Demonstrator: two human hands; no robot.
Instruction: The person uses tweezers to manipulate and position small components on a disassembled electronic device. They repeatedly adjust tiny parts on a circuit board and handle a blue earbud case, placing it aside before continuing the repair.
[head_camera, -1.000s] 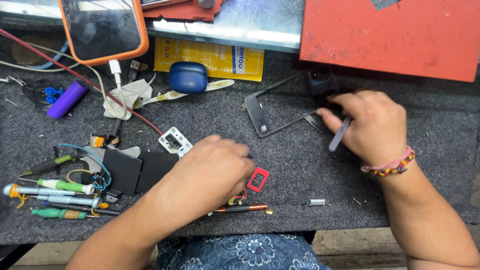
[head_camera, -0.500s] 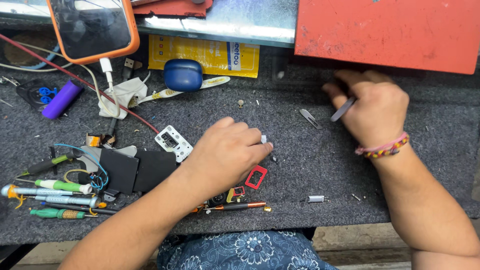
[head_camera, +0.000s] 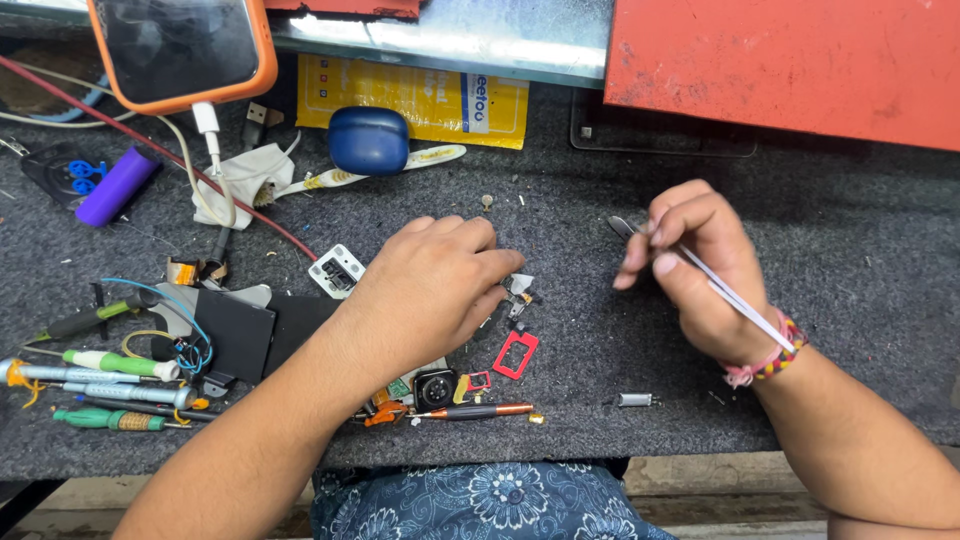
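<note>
Two hands over the grey bench mat (head_camera: 850, 260): right hand (head_camera: 700, 265) pinches slim metal tweezers (head_camera: 700, 270) between thumb and fingers, mid-bench, well off the front edge. Left hand (head_camera: 430, 290) lies palm-down, fingers curled together onto tiny parts (head_camera: 518, 290) beside a red frame (head_camera: 516, 355).

I see my left hand (head_camera: 435, 290) on the mat (head_camera: 850, 260), screwdrivers (head_camera: 95, 385) to its left. My right hand (head_camera: 700, 265), holding tweezers (head_camera: 720, 290), sits right of it.
</note>
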